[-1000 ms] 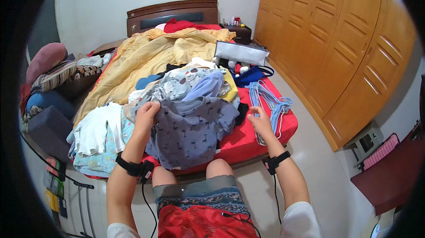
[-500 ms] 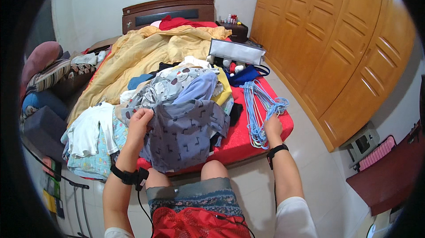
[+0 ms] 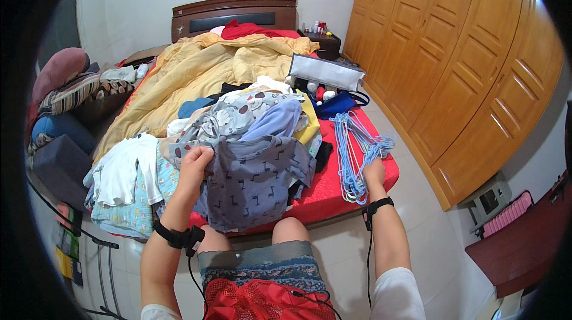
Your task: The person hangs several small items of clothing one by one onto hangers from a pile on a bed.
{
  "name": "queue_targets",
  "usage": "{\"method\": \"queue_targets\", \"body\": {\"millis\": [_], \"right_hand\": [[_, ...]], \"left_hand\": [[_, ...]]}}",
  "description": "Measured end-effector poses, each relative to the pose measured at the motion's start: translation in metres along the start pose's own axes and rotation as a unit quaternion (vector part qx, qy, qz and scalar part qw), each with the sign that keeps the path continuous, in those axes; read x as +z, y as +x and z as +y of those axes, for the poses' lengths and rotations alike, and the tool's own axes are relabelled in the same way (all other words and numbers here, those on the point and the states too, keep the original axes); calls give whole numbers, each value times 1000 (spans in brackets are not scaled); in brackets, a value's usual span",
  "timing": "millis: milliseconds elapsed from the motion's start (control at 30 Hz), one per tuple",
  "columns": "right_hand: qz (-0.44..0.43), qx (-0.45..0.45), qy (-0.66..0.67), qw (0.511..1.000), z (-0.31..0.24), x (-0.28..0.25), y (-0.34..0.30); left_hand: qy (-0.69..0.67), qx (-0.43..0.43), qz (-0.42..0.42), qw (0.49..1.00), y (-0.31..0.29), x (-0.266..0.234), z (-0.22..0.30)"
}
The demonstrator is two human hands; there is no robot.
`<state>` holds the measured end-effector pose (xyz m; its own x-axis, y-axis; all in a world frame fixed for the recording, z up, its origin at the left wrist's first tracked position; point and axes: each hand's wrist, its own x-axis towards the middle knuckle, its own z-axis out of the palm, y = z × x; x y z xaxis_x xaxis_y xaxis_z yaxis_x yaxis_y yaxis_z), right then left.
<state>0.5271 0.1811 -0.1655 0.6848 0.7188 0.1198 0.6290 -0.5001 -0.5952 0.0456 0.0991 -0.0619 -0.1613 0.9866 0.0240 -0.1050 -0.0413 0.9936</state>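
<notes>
My left hand (image 3: 195,168) pinches the shoulder of a grey-blue child's shirt (image 3: 255,180) with dark giraffe prints. The shirt hangs over the near edge of the bed, its front toward me. On the right, my right hand (image 3: 374,172) closes at the near side of a bundle of blue clothes hangers (image 3: 350,159) lying on the red sheet; its fingertips are partly hidden among them. Behind the shirt rises a heap of clothes, with a grey printed garment (image 3: 238,108) and a lavender one (image 3: 275,120) on top.
A white shirt (image 3: 126,171) lies over light-blue patterned cloth at the bed's left corner. Behind the heap are a yellow quilt (image 3: 173,70) and a grey-white storage box (image 3: 326,71). Cushions (image 3: 68,94) are piled at left. A wooden wardrobe (image 3: 453,64) lines the right wall.
The view has shifted slightly, moving the scene a little to the right. My left hand still pinches the shirt, and my right hand remains at the hangers.
</notes>
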Motion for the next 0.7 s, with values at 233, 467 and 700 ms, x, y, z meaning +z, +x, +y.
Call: {"method": "queue_targets", "body": {"millis": [233,467,700], "right_hand": [[-59,-46,56,996,36,28,37],[-227,-186,328,898,-3,16,-2],[-134,-280,404,861,-53,-32,-53]], "left_hand": [[-5,3,-7,1000,0,1,0],[-29,9,6,1000,-12,-6,2],[-45,44,7,998,-8,-20,-8]]}}
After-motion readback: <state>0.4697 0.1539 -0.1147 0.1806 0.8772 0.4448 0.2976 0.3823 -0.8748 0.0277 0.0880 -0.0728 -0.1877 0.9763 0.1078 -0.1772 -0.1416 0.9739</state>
